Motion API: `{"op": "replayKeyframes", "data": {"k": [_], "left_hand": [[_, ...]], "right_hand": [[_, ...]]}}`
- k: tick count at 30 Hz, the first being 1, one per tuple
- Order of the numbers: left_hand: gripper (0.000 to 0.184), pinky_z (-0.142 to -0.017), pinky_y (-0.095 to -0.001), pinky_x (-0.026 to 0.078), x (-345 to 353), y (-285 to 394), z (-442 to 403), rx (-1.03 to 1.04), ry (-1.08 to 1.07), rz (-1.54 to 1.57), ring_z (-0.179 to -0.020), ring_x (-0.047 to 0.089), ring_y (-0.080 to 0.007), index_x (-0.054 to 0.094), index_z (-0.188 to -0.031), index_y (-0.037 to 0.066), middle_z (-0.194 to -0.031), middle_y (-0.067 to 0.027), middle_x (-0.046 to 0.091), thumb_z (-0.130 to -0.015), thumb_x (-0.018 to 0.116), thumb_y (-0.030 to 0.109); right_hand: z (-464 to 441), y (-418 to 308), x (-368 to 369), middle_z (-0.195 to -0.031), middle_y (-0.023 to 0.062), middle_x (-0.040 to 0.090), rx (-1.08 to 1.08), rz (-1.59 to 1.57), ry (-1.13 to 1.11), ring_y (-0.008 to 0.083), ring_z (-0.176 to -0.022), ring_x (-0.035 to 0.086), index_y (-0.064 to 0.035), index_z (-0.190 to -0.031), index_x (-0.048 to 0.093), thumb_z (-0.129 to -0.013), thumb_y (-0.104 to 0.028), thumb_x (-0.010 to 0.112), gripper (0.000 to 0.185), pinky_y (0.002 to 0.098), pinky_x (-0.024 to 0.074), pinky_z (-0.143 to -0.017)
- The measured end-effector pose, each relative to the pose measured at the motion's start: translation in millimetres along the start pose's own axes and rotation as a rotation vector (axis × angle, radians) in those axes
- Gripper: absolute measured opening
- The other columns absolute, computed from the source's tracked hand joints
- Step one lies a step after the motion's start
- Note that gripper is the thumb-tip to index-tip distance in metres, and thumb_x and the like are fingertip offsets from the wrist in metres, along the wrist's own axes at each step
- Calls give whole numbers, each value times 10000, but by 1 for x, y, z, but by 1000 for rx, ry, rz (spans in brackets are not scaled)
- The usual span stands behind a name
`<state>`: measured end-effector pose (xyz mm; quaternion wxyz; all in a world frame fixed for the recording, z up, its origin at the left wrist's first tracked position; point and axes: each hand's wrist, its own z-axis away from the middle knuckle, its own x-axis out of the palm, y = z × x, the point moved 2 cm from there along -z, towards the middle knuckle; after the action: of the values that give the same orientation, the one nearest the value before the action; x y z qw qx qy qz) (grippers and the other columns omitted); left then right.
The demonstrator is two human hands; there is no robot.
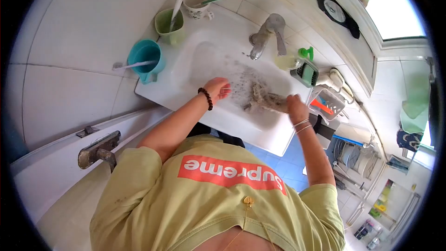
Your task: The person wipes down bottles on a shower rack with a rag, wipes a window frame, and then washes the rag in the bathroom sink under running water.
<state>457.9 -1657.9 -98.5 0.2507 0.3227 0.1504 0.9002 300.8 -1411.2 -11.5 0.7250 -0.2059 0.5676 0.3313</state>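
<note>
My right hand (297, 108) is closed round one end of a soaked, grey-brown, stringy thing that looks like a dirty rag (267, 99). The rag's other end spreads over the basin of the white sink (172, 100); motion blurs it, so its exact kind is unclear. Over the basin's left side is my left hand (217, 89), its fingers loosely curled and a little apart, with nothing visible in them. Dark, dirty splashes spot the basin between the hand and the rag. The metal faucet (268, 35) stands at the sink's back edge.
On the sink's left corner stand a blue cup (147, 72) with a toothbrush, a green cup (163, 27) and a patterned mug (195, 3). A soap holder (307, 76) and a grey basket (329, 101) are at the right. A door handle (98, 150) juts out at left.
</note>
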Motion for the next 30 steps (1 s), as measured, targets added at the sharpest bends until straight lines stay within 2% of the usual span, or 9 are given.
{"op": "replayKeyframes", "data": {"k": [5,8,13,18,20,23,26,28,30], "left_hand": [[232,-601,-280,446,3,0,-1,4,-2,-46,-753,534,-179,451,-932,82,-857,-70,530,-756,554,192],[246,-607,-278,443,5,-2,4,-9,19,-81,-760,531,-173,437,-957,79,-858,-65,524,-768,533,204],[212,-606,-285,445,6,-4,7,2,51,-42,-762,536,-187,472,-892,87,-849,-83,546,-742,583,188],[235,-622,-292,445,7,2,13,40,23,41,-763,535,-192,470,-895,70,-851,-83,547,-735,592,193],[233,-624,-292,447,5,10,12,56,27,64,-763,537,-193,471,-894,67,-849,-83,548,-735,591,189],[227,-621,-292,449,2,23,14,100,23,114,-757,540,-194,473,-893,65,-842,-81,549,-737,587,185],[228,-608,-283,449,1,32,20,151,47,133,-744,543,-190,474,-897,65,-839,-79,548,-741,584,188],[246,-607,-275,448,2,34,21,182,-7,101,-742,543,-182,466,-922,65,-848,-77,547,-746,578,196],[231,-614,-266,446,11,38,30,202,38,78,-735,541,-169,463,-934,64,-857,-71,545,-770,549,201]], "right_hand": [[-17,53,-19,-814,111,498,168,-53,266,325,-655,534,-143,-854,483,-757,-163,439,109,427,425,-529],[-21,64,0,-813,114,497,158,21,159,327,-674,532,-138,-867,474,-747,-133,437,125,430,418,-523],[3,62,14,-783,122,486,148,-10,207,325,-621,529,-122,-877,457,-743,-111,433,137,420,423,-503],[73,39,30,-794,118,486,9,-51,144,308,-590,530,-134,-908,471,-772,-160,428,145,401,427,-478],[98,27,40,-773,102,489,-81,-71,194,289,-560,526,-131,-888,479,-767,-162,436,132,385,416,-441],[126,-6,44,-736,89,490,-150,-130,136,271,-518,520,-116,-828,477,-740,-153,472,95,370,408,-408],[128,-46,45,-733,89,492,-248,-229,53,267,-499,515,-109,-789,471,-719,-139,494,79,370,409,-409],[117,-75,38,-731,97,488,-373,-393,85,281,-511,516,-100,-752,467,-693,-101,496,66,367,416,-433],[98,-104,32,-732,95,488,-407,-473,70,286,-515,514,-98,-743,467,-679,-87,496,71,365,419,-439]]}}
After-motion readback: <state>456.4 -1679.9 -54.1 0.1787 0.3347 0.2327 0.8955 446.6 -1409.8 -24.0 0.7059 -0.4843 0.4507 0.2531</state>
